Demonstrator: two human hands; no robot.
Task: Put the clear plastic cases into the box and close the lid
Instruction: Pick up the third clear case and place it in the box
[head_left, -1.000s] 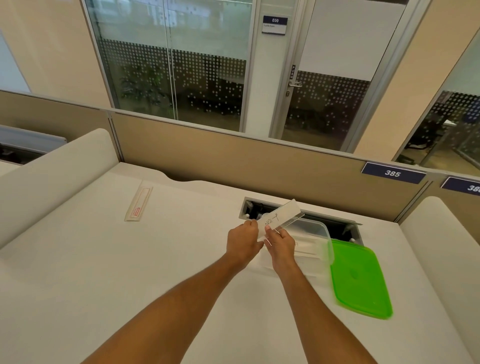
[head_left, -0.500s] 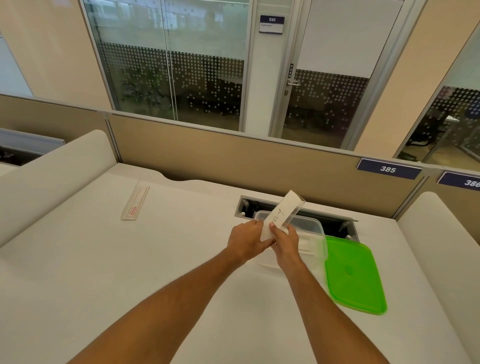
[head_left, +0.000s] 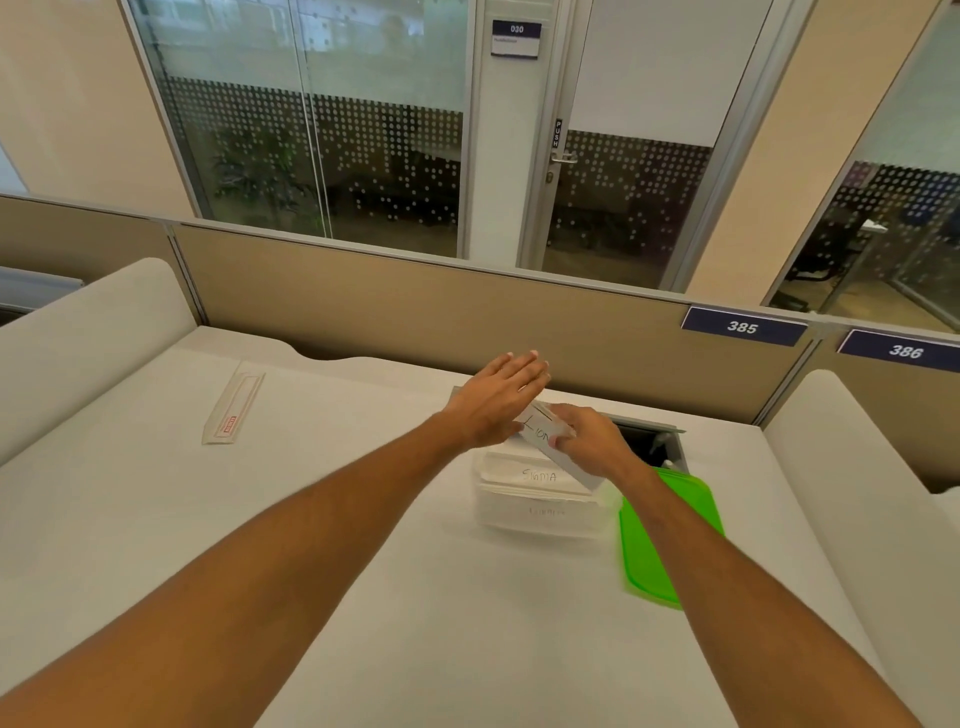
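The right hand (head_left: 589, 441) holds a clear case (head_left: 545, 434) over the box (head_left: 540, 512), the left hand (head_left: 498, 400) flat above it.

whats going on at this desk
A person is packing clear plastic cases into a clear box on the desk. The right hand holds a labelled case tilted over the box; the left hand is open flat beside it. The green lid lies off, right of the box.

Box (head_left: 540, 512) mouth crowded: right hand (head_left: 589, 441) with tilted clear case (head_left: 545, 434) above, left hand (head_left: 498, 397) flat over far rim. Green lid (head_left: 657, 540) blocks right flank. Desk (head_left: 337, 519) bare on left and near sides; flat packet (head_left: 232, 410) well left.
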